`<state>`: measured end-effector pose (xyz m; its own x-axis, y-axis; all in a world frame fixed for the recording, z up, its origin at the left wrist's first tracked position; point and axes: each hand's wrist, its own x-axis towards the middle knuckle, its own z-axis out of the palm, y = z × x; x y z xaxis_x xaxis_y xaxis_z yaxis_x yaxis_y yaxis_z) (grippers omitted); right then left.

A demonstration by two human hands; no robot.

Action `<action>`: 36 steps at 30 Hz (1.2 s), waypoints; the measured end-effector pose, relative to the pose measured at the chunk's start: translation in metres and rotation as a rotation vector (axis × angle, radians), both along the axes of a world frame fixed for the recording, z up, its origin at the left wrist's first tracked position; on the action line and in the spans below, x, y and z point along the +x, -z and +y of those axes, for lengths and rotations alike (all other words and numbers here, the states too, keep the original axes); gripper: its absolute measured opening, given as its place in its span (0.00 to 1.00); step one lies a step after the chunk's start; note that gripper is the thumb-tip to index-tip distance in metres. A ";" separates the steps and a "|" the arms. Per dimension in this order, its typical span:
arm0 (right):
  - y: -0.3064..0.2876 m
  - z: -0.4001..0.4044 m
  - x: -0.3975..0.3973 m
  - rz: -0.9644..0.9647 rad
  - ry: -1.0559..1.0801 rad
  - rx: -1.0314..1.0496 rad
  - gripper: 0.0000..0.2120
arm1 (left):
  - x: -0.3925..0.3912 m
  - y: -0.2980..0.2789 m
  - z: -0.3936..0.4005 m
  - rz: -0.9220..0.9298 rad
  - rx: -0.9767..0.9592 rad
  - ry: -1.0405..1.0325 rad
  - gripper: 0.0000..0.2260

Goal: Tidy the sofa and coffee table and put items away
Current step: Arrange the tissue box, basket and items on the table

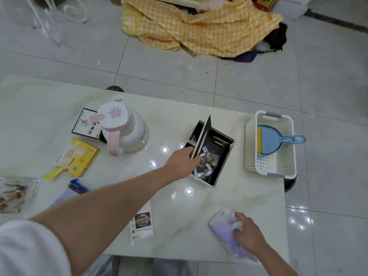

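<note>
On the pale marble coffee table (249,212) a black-lined compartment (219,156) is sunk into the top, holding small wrapped packets. Its thin lid (203,138) stands raised on edge, and my left hand (182,163) grips the lid's near end. My right hand (249,233) rests at the table's near right corner on a purple and white pack (225,230), fingers curled over a bit of white tissue (238,225). A white kettle with a pink handle (123,128) stands at centre left.
A white basket (253,152) with a blue dustpan and brush (272,140) sits at the right edge. A yellow box (77,158), a black-and-white box (85,124), a sachet (142,222), a blue packet (75,186) and a clear bag (14,194) lie on the table. Yellow checked cloth (199,28) is heaped on the floor beyond.
</note>
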<state>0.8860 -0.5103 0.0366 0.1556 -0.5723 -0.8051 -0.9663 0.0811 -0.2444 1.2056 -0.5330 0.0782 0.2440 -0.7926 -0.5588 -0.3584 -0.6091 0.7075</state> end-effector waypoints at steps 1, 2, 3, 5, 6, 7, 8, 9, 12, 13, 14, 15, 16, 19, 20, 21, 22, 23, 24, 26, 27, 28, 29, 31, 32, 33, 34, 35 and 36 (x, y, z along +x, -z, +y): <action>0.009 0.004 0.001 0.059 -0.015 -0.063 0.10 | 0.000 0.001 0.001 -0.002 0.000 0.003 0.11; 0.013 0.008 0.004 0.133 -0.018 -0.102 0.06 | 0.000 0.003 0.001 -0.001 -0.005 0.004 0.11; 0.018 0.010 0.006 0.201 -0.021 -0.131 0.03 | 0.000 0.004 0.001 0.006 -0.008 0.002 0.11; 0.024 0.010 0.012 0.253 0.006 -0.176 0.05 | 0.002 0.007 0.001 0.019 -0.014 -0.003 0.12; 0.024 0.005 0.017 0.219 0.041 -0.195 0.06 | 0.004 0.009 0.002 0.024 -0.015 -0.007 0.12; 0.022 -0.001 0.020 0.119 0.100 -0.188 0.05 | 0.005 0.010 0.002 0.028 -0.016 -0.013 0.12; 0.015 -0.009 0.025 -0.022 0.171 -0.140 0.05 | 0.006 0.011 0.002 0.032 -0.017 -0.022 0.12; 0.002 -0.018 0.032 -0.153 0.231 -0.090 0.06 | 0.007 0.012 0.002 0.039 -0.017 -0.029 0.13; -0.047 -0.050 0.056 -0.395 0.312 -0.008 0.10 | 0.008 0.010 0.002 0.055 -0.016 -0.041 0.13; -0.060 -0.061 0.064 -0.419 0.337 -0.049 0.08 | 0.008 0.010 0.003 0.059 -0.015 -0.039 0.13; -0.066 -0.073 0.071 -0.427 0.360 -0.101 0.06 | 0.008 0.010 0.003 0.069 -0.013 -0.043 0.13; -0.067 -0.086 0.079 -0.402 0.377 -0.169 0.06 | 0.008 0.010 0.003 0.082 -0.012 -0.049 0.13; -0.066 -0.097 0.087 -0.359 0.394 -0.246 0.09 | 0.007 0.010 0.003 0.092 -0.008 -0.055 0.14; -0.048 -0.122 0.122 -0.176 0.356 -0.423 0.12 | 0.006 0.007 0.005 0.070 -0.027 -0.075 0.15; -0.041 -0.124 0.133 -0.125 0.309 -0.452 0.11 | 0.005 0.004 0.006 0.046 -0.048 -0.079 0.14; -0.037 -0.123 0.144 -0.075 0.261 -0.465 0.11 | 0.004 0.002 0.008 0.016 -0.078 -0.074 0.11; -0.033 -0.121 0.153 -0.041 0.225 -0.473 0.11 | 0.003 0.000 0.010 -0.014 -0.116 -0.060 0.10; -0.029 -0.118 0.161 -0.015 0.197 -0.476 0.11 | 0.002 -0.001 0.013 -0.034 -0.150 -0.035 0.11; -0.025 -0.116 0.165 0.010 0.179 -0.479 0.12 | 0.000 -0.003 0.015 -0.042 -0.173 -0.005 0.13; -0.018 -0.115 0.172 0.060 0.145 -0.503 0.12 | -0.003 -0.005 0.017 -0.063 -0.211 0.057 0.18; -0.014 -0.116 0.175 0.066 0.130 -0.522 0.12 | -0.004 -0.006 0.018 -0.076 -0.233 0.086 0.21; -0.010 -0.117 0.178 0.059 0.137 -0.542 0.11 | -0.006 -0.005 0.018 -0.083 -0.258 0.111 0.22; -0.008 -0.118 0.181 0.040 0.166 -0.556 0.11 | -0.008 -0.005 0.018 -0.087 -0.287 0.134 0.24; -0.008 -0.118 0.186 -0.042 0.253 -0.541 0.13 | -0.010 -0.001 0.018 -0.087 -0.311 0.174 0.26; -0.007 -0.117 0.187 -0.086 0.281 -0.506 0.14 | -0.012 0.002 0.018 -0.096 -0.311 0.208 0.28; -0.007 -0.115 0.185 -0.130 0.272 -0.458 0.13 | -0.014 0.005 0.019 -0.115 -0.315 0.255 0.30; -0.007 -0.114 0.180 -0.179 0.231 -0.401 0.13 | -0.016 0.007 0.018 -0.142 -0.329 0.307 0.32; -0.007 -0.112 0.175 -0.239 0.188 -0.344 0.13 | -0.019 0.008 0.018 -0.176 -0.342 0.354 0.34; -0.006 -0.112 0.168 -0.300 0.185 -0.312 0.12 | -0.022 0.010 0.017 -0.212 -0.349 0.389 0.35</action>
<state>1.0540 -0.6221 0.0423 0.2277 -0.8198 -0.5255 -0.8255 0.1238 -0.5507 1.1833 -0.5159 0.0684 -0.0249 -0.9755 -0.2184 -0.6663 -0.1466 0.7311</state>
